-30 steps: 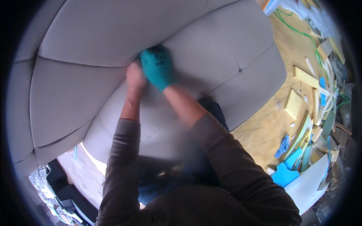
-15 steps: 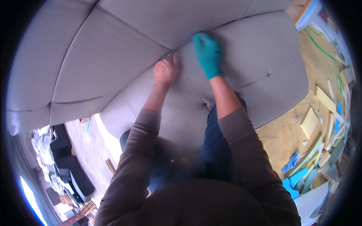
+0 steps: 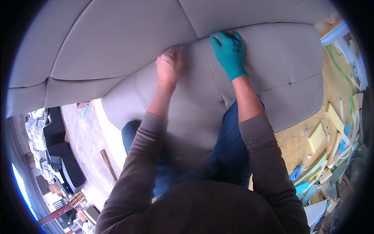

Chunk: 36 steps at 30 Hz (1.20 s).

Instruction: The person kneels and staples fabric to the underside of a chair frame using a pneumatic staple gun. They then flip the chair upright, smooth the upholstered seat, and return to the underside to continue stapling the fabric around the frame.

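A grey upholstered sofa fills the far part of the view, its backrest [image 3: 128, 35] meeting the tufted seat [image 3: 269, 50] in a long crease. My bare left hand [image 3: 169, 64] is closed at that crease, knuckles up and slightly blurred. Its fingertips are hidden, so whatever it may grip cannot be made out. To its right, my right hand [image 3: 230, 54] wears a teal glove with dark fingers. It rests on the seat's back edge, fingers bent but apart, tips against the crease. My legs [image 3: 230, 144] press near the seat's front edge.
Foam offcuts [image 3: 317, 138] and strips litter the floor at the right, with a blue cloth [image 3: 296, 172] and a green hose [image 3: 338, 62]. Dark cushioned pieces [image 3: 64, 160] lie at the left. A wooden stick [image 3: 108, 165] is on the floor nearby.
The view has shifted, with the sofa sitting farther right in it. My right hand has moved slightly right along the crease and its fingers have spread. My left hand stays closed at the crease.
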Each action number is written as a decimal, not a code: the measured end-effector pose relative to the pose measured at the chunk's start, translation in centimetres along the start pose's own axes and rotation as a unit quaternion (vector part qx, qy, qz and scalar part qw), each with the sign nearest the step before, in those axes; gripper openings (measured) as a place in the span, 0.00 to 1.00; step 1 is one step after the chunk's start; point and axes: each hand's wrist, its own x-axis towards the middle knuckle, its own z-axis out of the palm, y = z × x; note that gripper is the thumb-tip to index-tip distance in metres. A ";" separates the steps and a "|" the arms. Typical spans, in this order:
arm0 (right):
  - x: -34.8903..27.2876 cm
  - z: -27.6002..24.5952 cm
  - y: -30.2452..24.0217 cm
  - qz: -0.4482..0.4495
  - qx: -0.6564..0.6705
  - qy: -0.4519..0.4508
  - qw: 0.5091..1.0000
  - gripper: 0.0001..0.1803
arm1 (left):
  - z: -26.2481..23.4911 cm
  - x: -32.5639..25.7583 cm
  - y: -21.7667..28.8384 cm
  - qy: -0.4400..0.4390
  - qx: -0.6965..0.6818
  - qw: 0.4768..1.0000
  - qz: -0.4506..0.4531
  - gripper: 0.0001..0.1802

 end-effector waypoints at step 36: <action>1.5 1.4 1.7 0.192 0.186 0.017 0.963 0.18 | -1.8 0.0 -11.8 0.032 -0.422 0.867 -0.265 0.25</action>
